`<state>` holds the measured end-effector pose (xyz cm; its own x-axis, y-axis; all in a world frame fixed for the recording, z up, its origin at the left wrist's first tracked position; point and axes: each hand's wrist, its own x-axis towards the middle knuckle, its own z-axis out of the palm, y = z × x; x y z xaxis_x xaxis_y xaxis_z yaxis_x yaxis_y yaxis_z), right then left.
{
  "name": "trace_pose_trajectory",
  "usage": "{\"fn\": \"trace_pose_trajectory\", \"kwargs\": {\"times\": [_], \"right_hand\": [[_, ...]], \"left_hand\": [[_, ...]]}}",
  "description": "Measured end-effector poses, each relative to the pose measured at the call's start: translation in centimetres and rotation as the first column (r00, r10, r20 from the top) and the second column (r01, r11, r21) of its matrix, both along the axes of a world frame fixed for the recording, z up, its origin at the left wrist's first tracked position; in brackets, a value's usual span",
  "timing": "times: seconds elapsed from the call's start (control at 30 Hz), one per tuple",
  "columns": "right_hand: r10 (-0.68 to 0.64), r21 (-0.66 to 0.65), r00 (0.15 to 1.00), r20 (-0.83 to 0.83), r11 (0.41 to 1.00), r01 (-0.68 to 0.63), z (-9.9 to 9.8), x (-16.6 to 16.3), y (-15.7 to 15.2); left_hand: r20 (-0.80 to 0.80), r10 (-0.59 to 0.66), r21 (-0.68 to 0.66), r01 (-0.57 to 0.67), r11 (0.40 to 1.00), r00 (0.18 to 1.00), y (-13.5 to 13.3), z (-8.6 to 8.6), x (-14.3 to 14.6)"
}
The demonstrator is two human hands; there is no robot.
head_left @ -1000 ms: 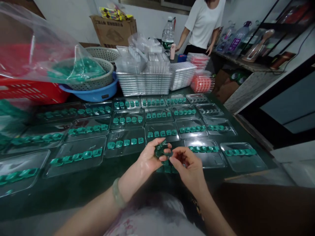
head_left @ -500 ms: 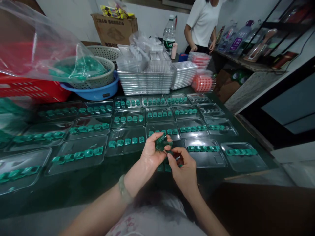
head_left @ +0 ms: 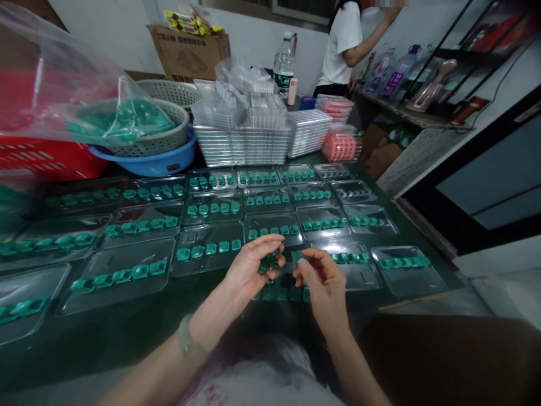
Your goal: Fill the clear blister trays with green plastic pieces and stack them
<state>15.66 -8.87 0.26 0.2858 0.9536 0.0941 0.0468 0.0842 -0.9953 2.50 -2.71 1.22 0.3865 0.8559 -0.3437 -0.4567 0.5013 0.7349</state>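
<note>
My left hand (head_left: 249, 269) cups several small green plastic pieces (head_left: 267, 263) in its curled fingers, just above the near edge of the table. My right hand (head_left: 323, 285) sits beside it with thumb and forefinger pinched on one green piece (head_left: 297, 256). Below both hands lies a clear plastic tray (head_left: 282, 293) with a row of green pieces in it. Several more clear trays (head_left: 209, 248), each holding a row of green pieces, cover the dark table in rows.
Stacks of empty clear trays (head_left: 243, 144) stand at the back. A blue basin with a basket of green pieces (head_left: 139, 132) and a plastic bag sits back left beside a red crate (head_left: 46, 158). A person in a white shirt (head_left: 344, 48) stands by shelves at the back right.
My hands have lowered slightly and parted a little; the right hand now pinches a single green piece. The person at the back has turned and raised an arm toward the shelves.
</note>
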Motion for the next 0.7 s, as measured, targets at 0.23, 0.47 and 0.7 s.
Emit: {"fn": "trace_pose_trajectory", "kwargs": {"times": [0.23,0.47,0.7], "right_hand": [[0.12,-0.007,0.953,-0.277,0.992,-0.127,-1.0,0.3,0.3],[0.057,-0.026,0.994,-0.093,0.998,-0.06,-1.2,0.0,0.4],[-0.016,0.065,0.974,0.225,0.998,0.001,-1.2,-0.2,0.1]], "left_hand": [[-0.272,-0.082,0.358,0.179,0.916,0.959,-1.7,0.2,0.0],[-0.487,0.033,0.427,0.205,0.881,0.873,-1.6,0.2,0.0],[-0.477,-0.08,0.188,0.191,0.963,0.875,-1.0,-0.4,0.3]]}}
